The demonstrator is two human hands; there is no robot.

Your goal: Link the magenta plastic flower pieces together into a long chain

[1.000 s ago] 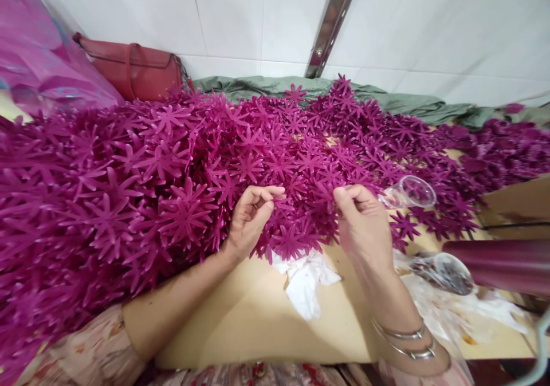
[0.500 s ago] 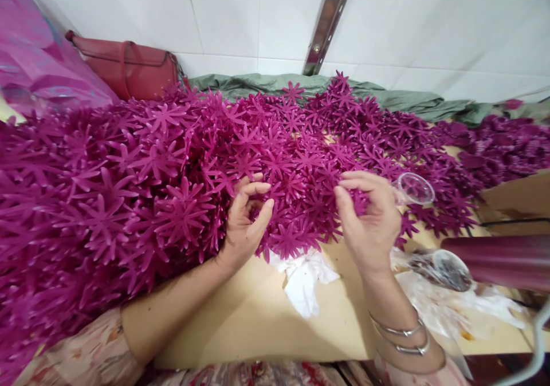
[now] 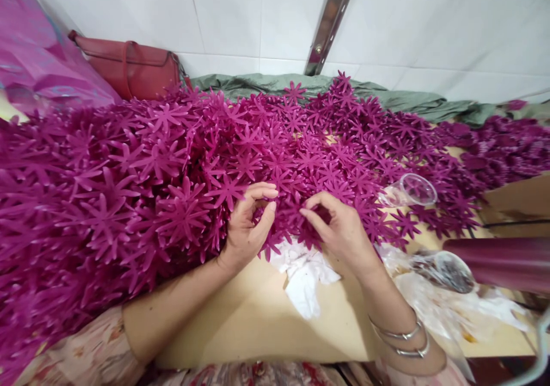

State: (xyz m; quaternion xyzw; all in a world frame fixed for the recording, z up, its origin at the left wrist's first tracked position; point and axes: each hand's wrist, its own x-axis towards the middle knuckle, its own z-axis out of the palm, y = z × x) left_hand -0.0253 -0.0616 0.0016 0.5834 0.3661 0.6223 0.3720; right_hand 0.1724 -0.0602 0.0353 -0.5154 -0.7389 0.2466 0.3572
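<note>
A magenta flower [image 3: 293, 211] lies near the middle of the frame, between the two hands, at the fingertips of the right hand [image 3: 344, 231] and just right of those of the left hand [image 3: 249, 225]. The right thumb and forefinger come almost together at its right edge; whether they grip a petal, I cannot tell. The left thumb and forefinger stand a narrow gap apart, pointing right. The flower's outline blends into the pile [image 3: 107, 214] behind it, so its exact tilt is unclear; its petals radiate several ways, and no single long axis can be made out. Its petals look slim and matt, like those of the star-shaped pieces around it. Below the flower, a crumpled white tissue [image 3: 307, 277] lies on the pale surface [image 3: 258, 323].
</note>
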